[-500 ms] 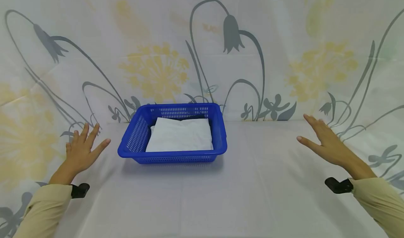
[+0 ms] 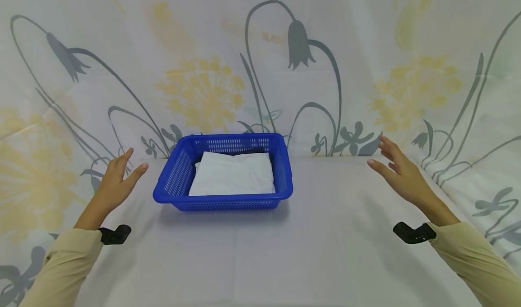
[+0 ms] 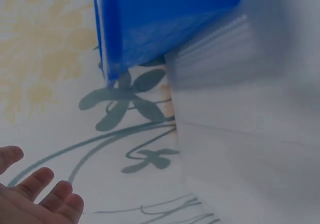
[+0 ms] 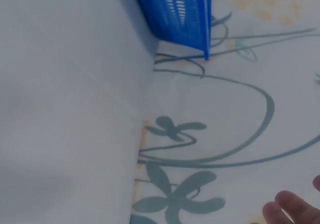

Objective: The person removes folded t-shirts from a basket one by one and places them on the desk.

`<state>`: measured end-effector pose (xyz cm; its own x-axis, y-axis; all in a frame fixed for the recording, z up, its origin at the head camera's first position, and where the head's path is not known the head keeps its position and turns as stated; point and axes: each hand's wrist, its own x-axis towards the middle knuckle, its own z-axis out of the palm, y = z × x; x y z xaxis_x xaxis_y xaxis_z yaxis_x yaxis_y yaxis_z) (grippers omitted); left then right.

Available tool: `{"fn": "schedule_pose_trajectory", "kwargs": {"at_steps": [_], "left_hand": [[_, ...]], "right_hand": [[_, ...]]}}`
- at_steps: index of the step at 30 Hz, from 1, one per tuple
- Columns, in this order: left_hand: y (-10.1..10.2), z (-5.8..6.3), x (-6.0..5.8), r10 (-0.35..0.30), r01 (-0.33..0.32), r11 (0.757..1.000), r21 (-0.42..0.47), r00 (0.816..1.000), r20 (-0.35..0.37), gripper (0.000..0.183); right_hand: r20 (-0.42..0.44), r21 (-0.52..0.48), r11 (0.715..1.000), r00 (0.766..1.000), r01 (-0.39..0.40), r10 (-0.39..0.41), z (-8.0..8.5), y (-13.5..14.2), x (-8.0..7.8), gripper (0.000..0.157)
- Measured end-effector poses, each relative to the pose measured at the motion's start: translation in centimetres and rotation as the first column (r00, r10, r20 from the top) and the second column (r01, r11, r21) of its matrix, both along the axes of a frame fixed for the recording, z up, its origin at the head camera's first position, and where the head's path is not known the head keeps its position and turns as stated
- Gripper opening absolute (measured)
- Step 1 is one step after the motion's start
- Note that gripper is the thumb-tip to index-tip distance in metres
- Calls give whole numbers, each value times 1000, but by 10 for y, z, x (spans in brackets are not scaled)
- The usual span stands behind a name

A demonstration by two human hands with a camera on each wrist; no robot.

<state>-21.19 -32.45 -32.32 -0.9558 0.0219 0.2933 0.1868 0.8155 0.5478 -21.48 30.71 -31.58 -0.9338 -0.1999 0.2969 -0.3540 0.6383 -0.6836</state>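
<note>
A blue plastic basket (image 2: 224, 202) with perforated sides stands on the white-covered table, left of the middle in the head view. Inside it lies folded white cloth (image 2: 234, 175), with something dark partly visible behind. My left hand (image 2: 115, 184) hovers to the left of the basket, apart from it, thumb spread from the fingers and holding nothing. Over on the right side, my right hand (image 2: 400, 173) is raised above the table with loosely bent fingers, also holding nothing and farther from the basket. Both wrist views show the basket (image 3: 170, 19) near the top and only fingertips at the lower edge.
Behind the table hangs a pale cloth backdrop (image 2: 358, 94) printed with grey flowers and yellow blooms. The white table surface (image 2: 260, 257) stretches in front of the basket and to its right. A black wrist device (image 2: 414, 233) sits at each cuff.
Both hands have moved inward toward the basket, and their fingers are less spread than before. The basket and cloth stay in place.
</note>
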Motion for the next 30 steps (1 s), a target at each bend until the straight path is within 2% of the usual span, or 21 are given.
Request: {"fn": "schedule_pose_trajectory", "kwargs": {"at_steps": [3,5,9,12,22,30], "left_hand": [[6,6,1,-7,2,997,80,998,59,77],[11,9,1,-33,17,989,150,994,100,77],[21,14,0,-94,45,961,273,981,171,76],[26,16,-2,-130,64,938,340,976,176,74],[48,18,-11,-179,76,875,478,969,173,69],[62,14,-17,-231,57,842,536,936,264,69]], "right_hand": [[34,-49,999,999,4,-2,4,-10,0,70],[47,-76,997,999,-6,10,6,-16,0,69],[67,-151,988,997,-32,43,8,-28,-1,67],[90,-234,971,993,-55,78,10,-39,-3,66],[117,-404,907,976,-122,184,19,-74,-9,59],[162,-429,895,964,-124,211,15,-101,-15,60]]}}
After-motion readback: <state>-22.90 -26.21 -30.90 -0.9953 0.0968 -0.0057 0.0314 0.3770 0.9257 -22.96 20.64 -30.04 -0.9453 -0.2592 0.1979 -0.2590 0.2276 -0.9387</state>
